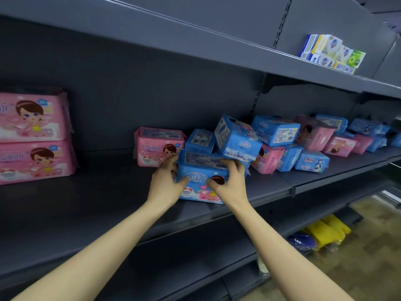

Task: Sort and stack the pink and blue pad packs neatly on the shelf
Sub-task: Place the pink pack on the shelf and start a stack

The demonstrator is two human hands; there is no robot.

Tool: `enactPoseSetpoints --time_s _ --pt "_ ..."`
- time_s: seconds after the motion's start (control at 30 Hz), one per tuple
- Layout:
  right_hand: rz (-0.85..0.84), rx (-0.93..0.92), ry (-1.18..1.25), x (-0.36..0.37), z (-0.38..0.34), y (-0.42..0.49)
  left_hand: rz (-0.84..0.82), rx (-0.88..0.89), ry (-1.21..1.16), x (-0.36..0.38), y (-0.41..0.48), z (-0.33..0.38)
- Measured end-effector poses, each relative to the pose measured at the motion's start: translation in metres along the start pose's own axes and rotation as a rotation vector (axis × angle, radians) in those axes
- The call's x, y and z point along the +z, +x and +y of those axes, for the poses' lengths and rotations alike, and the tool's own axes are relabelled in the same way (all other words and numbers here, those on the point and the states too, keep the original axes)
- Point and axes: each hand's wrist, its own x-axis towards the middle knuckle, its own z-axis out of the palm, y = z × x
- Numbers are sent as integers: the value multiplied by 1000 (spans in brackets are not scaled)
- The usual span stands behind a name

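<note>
Head view: two hands are gripping one blue pad pack (201, 181) low over the shelf (86, 203), face towards the onlooker.

The pack is looking light and soft, its film wrapper likely slippery and easy to dent, so taking it by both ends seems the sound hold. I cannot tell whether it is resting on the board. The left hand (165, 183) is curling its fingers (168, 162) round the left end, while the right hand (232, 185) is hooking its fingers (233, 165) over the top right edge, thumb pressing the front. Just beyond the left fingertips a pink pack (158, 146) is standing upright, and just above the right fingers a tilted blue pack (236, 135) is leaning. A mixed heap (293, 142) is lying further out past the right hand, and two stacked pink packs (32, 135) are sitting well beyond the left.
</note>
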Motion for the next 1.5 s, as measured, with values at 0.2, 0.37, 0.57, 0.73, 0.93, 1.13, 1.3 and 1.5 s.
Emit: enactPoseSetpoints --time_s 0.2,0.37,0.57,0.73,0.93,1.13,1.3,1.5 --pt "30 -42 -126 2 -8 2 -15 -52 -13 0 3 -1" --pt "180 -283 -242 14 -30 2 15 -25 33 -9 10 -4" --pt "79 -364 -271 25 -65 16 104 43 87 -28 26 -2" --pt "-175 -285 -384 36 -78 44 161 69 155 -41 43 -4" --pt "-267 -196 -364 53 -86 72 185 45 248 -51 67 -18" --pt "-339 -153 -400 66 -88 93 178 53 238 -55 84 -28" --pt "-370 -133 -399 77 -88 100 179 11 282 -59 99 -45" --pt "-428 -90 -431 84 -87 105 127 -31 231 -60 107 -53"
